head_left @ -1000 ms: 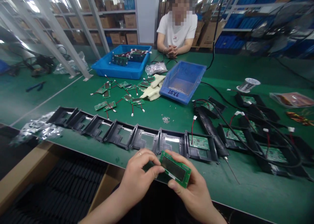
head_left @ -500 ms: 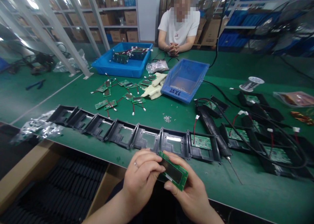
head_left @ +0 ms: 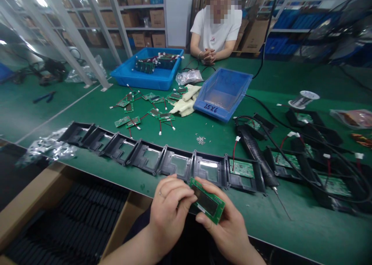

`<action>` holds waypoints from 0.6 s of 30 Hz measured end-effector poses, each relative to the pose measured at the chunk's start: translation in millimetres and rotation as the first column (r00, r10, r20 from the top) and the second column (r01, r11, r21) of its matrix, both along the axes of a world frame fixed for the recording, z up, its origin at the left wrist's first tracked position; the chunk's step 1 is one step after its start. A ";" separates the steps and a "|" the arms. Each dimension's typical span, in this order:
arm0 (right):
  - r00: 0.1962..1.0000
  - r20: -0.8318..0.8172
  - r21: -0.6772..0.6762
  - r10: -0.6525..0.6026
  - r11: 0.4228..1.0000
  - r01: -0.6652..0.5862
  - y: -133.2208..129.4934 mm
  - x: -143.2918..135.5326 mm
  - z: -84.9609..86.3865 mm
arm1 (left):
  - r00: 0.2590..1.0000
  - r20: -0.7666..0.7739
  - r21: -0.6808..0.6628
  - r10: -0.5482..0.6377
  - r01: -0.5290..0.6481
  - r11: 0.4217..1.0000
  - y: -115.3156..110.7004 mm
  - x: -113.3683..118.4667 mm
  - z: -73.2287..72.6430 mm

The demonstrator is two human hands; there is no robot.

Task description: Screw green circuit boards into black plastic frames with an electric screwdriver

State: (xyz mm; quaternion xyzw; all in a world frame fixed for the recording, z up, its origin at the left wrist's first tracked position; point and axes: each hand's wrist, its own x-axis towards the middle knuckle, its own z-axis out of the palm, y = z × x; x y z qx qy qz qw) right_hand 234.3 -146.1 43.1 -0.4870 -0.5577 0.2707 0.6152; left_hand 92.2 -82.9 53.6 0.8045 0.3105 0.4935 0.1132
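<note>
Lying slantwise in the right hand (head_left: 225,218), a green circuit board (head_left: 207,202) with a dark display faced up at the near edge of the surface (head_left: 168,134). The right grip was clamped on its long edges; the left hand (head_left: 170,207) had thumb and fingertips pinched together at its left end, though whether anything lay between them could not be told. Just beyond ran a row of seven black housings (head_left: 139,156), the rightmost holding a wired board (head_left: 241,168). To the right of the row lay a black tool (head_left: 254,152) with a thin bit; beyond the housings was a small heap of screws (head_left: 200,140). Farther back stood a blue bin (head_left: 228,112), with loose boards (head_left: 166,116) left of it and a blue tray (head_left: 142,81) of more boards far and left. At the far side, a person in a white shirt (head_left: 216,28) had clasped hands (head_left: 208,56) on the surface.
</note>
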 end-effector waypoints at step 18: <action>0.993 0.116 -0.036 -0.007 0.999 0.011 -3.9 -1.2 -13.4 | 0.995 0.084 -0.160 0.061 -0.047 0.986 -12.6 -0.5 -2.7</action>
